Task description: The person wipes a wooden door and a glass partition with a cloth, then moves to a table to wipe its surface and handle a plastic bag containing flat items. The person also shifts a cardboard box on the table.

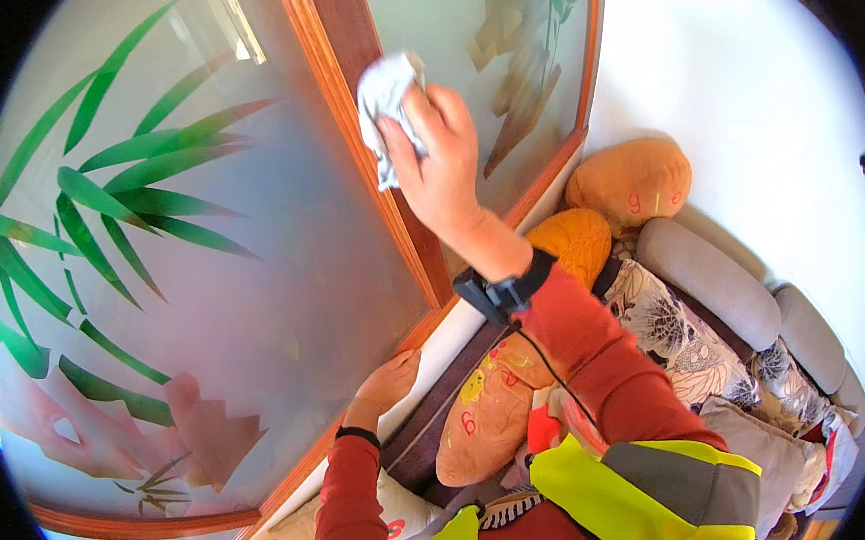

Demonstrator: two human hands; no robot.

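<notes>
My right hand (436,153) is raised and closed around a crumpled white cloth (385,108). The cloth lies over the reddish wooden upright (345,46) between two frosted glass panels; hand and cloth are slightly blurred. Lower down, my left hand (388,382) rests at the wooden bottom rail (425,331) of the frame, its fingers close together. Whether those fingers grip the rail is not clear. Left of the upright, the large glass panel (313,278) carries green bamboo leaves (146,158). The narrower glass panel (433,14) on the right bears a brown and green pattern.
Below the frame stands a sofa with grey back cushions (708,281) and a patterned cover (677,328). Orange-brown plush cushions (485,424) and a yellow cushion (573,241) lie along it. A white wall (729,99) rises at right. A black cable (552,367) hangs from my right wrist.
</notes>
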